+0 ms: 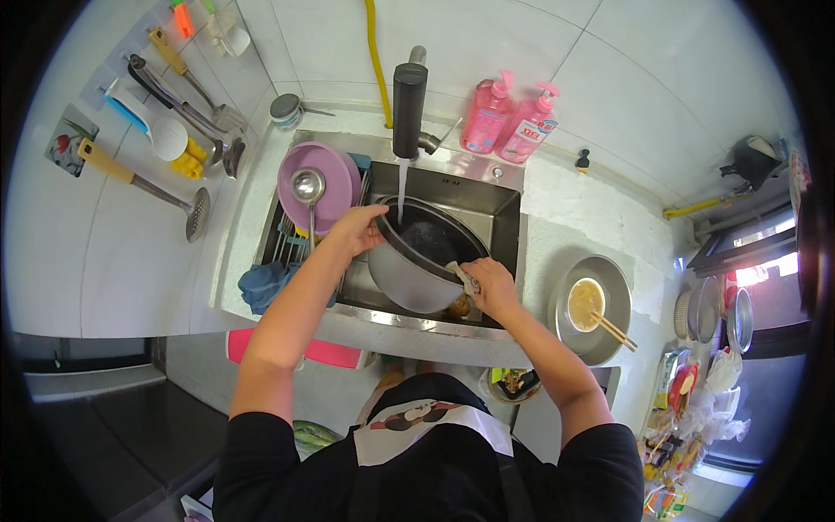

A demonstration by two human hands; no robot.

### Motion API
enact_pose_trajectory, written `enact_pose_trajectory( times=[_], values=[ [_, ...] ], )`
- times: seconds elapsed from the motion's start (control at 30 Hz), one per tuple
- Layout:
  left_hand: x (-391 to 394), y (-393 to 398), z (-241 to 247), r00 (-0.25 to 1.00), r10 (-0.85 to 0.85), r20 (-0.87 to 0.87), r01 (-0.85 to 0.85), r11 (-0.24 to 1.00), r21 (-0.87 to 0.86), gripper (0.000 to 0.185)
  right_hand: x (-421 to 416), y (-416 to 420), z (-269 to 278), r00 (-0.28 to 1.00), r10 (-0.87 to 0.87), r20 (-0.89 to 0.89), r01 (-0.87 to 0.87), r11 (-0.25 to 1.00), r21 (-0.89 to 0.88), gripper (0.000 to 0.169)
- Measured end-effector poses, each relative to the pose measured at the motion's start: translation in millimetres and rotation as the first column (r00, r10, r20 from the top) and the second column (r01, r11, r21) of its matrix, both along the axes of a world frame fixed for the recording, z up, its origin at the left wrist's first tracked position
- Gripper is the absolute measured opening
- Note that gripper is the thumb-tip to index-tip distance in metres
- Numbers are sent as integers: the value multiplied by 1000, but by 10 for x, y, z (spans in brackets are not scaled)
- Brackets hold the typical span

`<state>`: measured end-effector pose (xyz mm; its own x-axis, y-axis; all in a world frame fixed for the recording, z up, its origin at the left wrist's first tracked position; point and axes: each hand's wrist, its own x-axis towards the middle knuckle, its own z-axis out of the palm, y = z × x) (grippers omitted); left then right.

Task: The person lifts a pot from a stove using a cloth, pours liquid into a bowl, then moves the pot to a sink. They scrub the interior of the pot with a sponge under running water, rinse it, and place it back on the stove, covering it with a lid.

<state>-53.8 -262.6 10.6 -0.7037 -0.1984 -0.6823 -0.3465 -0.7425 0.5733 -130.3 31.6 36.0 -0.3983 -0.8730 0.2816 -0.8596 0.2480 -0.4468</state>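
A round metal pot point(408, 271) with a dark inside is tilted in the steel sink point(505, 222). Water runs into it from the dark faucet point(409, 107). My left hand point(357, 230) grips the pot's upper left rim. At the lower right rim, my right hand point(490, 287) presses a pale cloth point(464, 277) against the pot. Something brownish point(458, 307) lies in the sink beneath the pot, too hidden to name. Left of my left hand, a metal ladle point(308, 186) rests over purple basins point(326, 156) on a rack.
Pink pump bottles point(486, 117) stand behind the sink. On the right counter, a metal basin point(561, 313) holds a bowl point(586, 303) with chopsticks point(613, 329). A blue cloth point(261, 287) lies at the sink's left front. Utensils, including a skimmer point(197, 214), hang on the left wall.
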Motion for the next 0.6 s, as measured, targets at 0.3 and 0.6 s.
enact_pose_trajectory(
  times=[0.3, 0.6],
  values=[
    [224, 815, 133, 942, 335, -29, -328, 898, -293, 41, 256, -320, -26, 995, -62, -73, 60, 998, -30, 37],
    [164, 1032, 95, 826, 537, -175, -562, 752, -345, 45, 375, -438, -121, 995, -76, -67, 68, 990, -120, 41]
  ],
)
